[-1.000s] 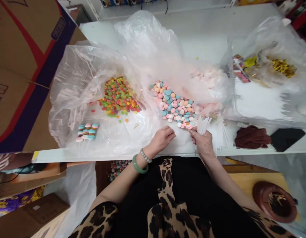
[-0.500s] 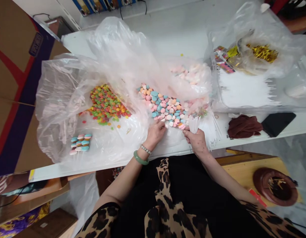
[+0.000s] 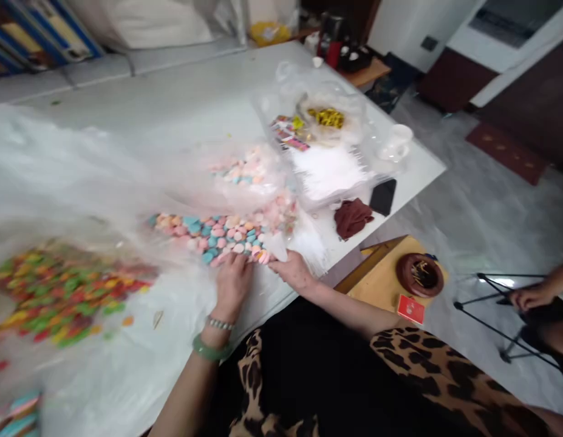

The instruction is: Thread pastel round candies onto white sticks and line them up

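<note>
Candies [image 3: 211,232] in pink, blue, orange and white lie heaped on clear plastic [image 3: 71,164] across a white table [image 3: 190,82], directly in front of a person in black and leopard print. The left hand [image 3: 234,279], wearing a beaded bracelet [image 3: 220,323] and a green bangle [image 3: 211,349], dips bent fingers into the near edge of the heap; whether they grip a piece cannot be told. The right hand [image 3: 296,271] is closed on a bundle of white sticks [image 3: 276,246] just beside it – pink and orange pieces sit at its fingertips. A blurred pile of red, green and yellow sweets [image 3: 67,294] spreads at left. At right, a clear tray [image 3: 331,198] holds more white sticks and gold ties [image 3: 329,118], near a maroon cloth [image 3: 353,218] and a flat black object [image 3: 383,196] – another person's hand [image 3: 529,297] shows beyond.
</note>
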The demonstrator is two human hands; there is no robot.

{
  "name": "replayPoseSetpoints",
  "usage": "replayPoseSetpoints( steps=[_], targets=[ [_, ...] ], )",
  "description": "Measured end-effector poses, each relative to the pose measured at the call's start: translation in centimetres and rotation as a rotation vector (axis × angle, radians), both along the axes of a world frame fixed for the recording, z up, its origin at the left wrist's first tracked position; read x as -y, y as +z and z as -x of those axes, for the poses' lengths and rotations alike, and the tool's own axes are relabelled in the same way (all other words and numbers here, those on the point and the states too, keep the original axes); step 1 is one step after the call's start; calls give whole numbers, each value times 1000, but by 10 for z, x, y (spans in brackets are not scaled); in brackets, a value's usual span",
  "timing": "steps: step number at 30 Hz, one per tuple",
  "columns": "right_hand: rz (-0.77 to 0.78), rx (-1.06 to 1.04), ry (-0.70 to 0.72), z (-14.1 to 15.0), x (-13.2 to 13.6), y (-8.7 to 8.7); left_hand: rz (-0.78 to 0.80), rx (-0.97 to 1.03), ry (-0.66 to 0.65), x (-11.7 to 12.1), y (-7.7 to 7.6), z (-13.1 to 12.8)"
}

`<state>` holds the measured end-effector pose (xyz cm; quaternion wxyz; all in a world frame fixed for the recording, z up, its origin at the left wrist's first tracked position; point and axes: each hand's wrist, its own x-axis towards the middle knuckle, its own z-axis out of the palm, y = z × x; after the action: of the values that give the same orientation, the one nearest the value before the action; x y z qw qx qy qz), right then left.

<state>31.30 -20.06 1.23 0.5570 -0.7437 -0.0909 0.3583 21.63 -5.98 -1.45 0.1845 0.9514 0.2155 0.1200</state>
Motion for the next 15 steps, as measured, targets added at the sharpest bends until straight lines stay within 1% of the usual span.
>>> replayPoseSetpoints(
  steps=[3, 5, 6, 8, 10, 13, 15],
  targets=[
    [-40, 27, 34, -1, 3, 1, -131, 23, 0, 1, -2, 13],
    [-35, 34, 41, -1, 4, 1, -201, -30, -37, 3, -6, 26],
    [-26, 35, 42, -1, 5, 1, -212, -62, -63, 3, -9, 32],
    [-12, 33, 40, 0, 5, -1, -172, -89, -107, 3, -14, 42],
    [-21, 40, 40, 2, 5, -4, -62, -49, -109, -1, -18, 47],
    [-65, 52, 51, 4, 5, -6, 94, 27, -48, -9, -17, 48],
    [-129, 51, 66, 5, 7, -6, 129, 32, 14, -13, -13, 46]
  ],
)
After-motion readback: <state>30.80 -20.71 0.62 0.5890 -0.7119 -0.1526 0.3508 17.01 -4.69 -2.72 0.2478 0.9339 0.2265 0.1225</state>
